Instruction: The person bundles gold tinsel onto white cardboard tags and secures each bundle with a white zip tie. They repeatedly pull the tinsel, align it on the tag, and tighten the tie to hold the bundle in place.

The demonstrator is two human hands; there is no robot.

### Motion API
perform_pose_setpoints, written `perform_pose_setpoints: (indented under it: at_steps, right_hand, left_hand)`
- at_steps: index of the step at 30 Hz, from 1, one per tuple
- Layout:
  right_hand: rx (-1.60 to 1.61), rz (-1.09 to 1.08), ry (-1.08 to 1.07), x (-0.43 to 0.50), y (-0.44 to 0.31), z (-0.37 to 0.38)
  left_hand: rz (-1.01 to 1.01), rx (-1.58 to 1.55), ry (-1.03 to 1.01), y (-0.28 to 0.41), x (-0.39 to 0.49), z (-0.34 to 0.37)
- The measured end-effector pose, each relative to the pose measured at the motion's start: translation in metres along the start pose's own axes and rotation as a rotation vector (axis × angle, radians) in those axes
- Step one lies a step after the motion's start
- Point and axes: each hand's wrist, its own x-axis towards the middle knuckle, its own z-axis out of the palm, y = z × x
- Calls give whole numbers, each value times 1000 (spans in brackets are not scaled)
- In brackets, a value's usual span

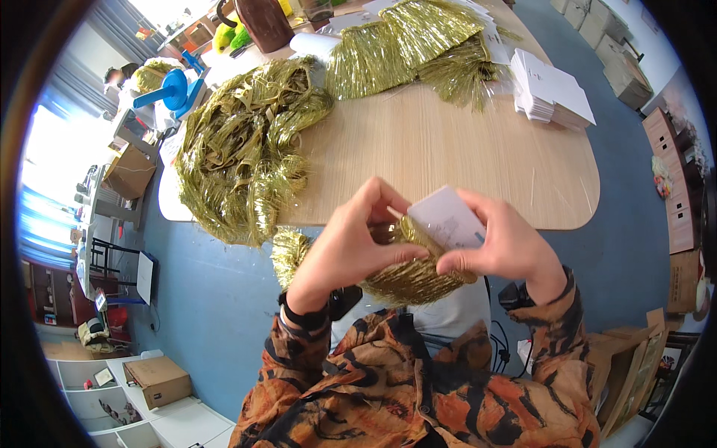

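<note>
Over my lap, just off the table's front edge, my left hand (358, 246) grips a strip of gold tinsel fringe (414, 280) along its top band. My right hand (498, 241) holds a white printed card (448, 215) with its thumb pressed on the fringe band as well. The band lies against the card's lower left part, and its strands hang down towards my lap. A large tangled heap of gold fringe (241, 145) covers the table's left side and droops over the front edge.
Wrapped gold fringe pieces (437, 28) lie at the back of the wooden table (448, 145). White cards (552, 89) are stacked at the right. A blue tape-dispenser-like tool (173, 92) and a brown jug (263, 22) stand back left. Cardboard boxes (622, 358) are on the floor.
</note>
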Motion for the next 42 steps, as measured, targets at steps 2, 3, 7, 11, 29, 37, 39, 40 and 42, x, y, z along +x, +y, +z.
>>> perform_pose_setpoints:
  at_steps: [2, 3, 7, 11, 29, 37, 39, 40, 42]
  right_hand:
    - [70, 11, 1, 12, 4, -5]
    - [198, 9, 31, 19, 8, -7]
    - [202, -13, 149, 47, 31, -20]
    - [282, 30, 134, 64, 58, -40]
    - [616, 111, -34, 118, 95, -88]
    - [605, 182, 52, 113, 95, -83]
    - [609, 177, 79, 107, 94, -78]
    - [619, 187, 97, 104, 93, -76]
    - [659, 173, 112, 98, 93, -70]
  left_hand:
    - [45, 199, 26, 13, 12, -9]
    - [88, 245, 17, 18, 21, -14]
    - [164, 375, -45, 20, 69, -24]
    - [176, 357, -148, 0, 113, -22]
    - [109, 876, 245, -35, 225, -69]
    - [23, 1150, 294, -83, 271, -86]
    - [0, 1120, 188, -79, 274, -93]
    - [-21, 1105, 132, -76, 272, -94]
    - [-109, 1100, 31, -68, 261, -97]
